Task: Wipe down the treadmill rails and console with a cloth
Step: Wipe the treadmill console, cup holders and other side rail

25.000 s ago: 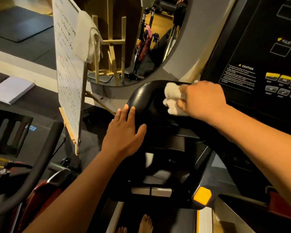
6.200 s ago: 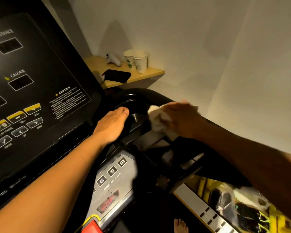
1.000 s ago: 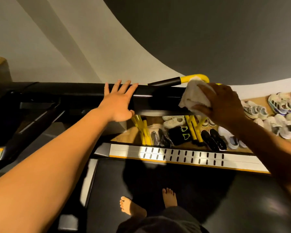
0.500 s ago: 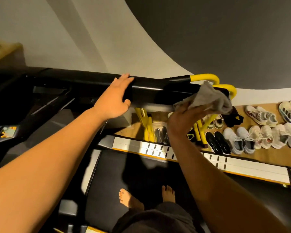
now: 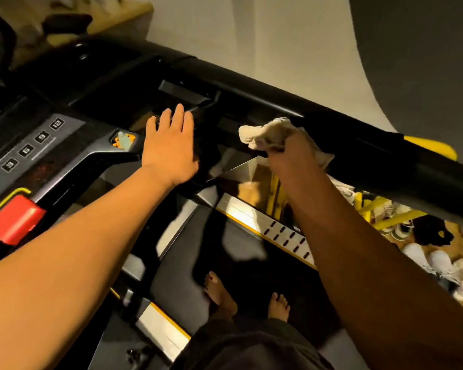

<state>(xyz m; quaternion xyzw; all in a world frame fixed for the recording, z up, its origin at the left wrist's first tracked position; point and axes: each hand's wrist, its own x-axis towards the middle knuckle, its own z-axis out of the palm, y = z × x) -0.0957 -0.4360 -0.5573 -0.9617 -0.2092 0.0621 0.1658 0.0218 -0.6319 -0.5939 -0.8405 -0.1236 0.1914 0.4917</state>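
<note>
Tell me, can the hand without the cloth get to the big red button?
Probably yes. The left hand is empty and flat on the console, and the red button sits uncovered nearer the person, with nothing between them.

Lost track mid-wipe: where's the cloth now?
Head view, right of centre: the cloth is bunched in the right hand, at the black side rail, right of the left hand.

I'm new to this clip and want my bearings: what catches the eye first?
The right hand grips a crumpled pale cloth at the black side rail, centre right. The left hand lies flat at the edge of the console beside it, and a bright red tab stands out at lower left.
</note>
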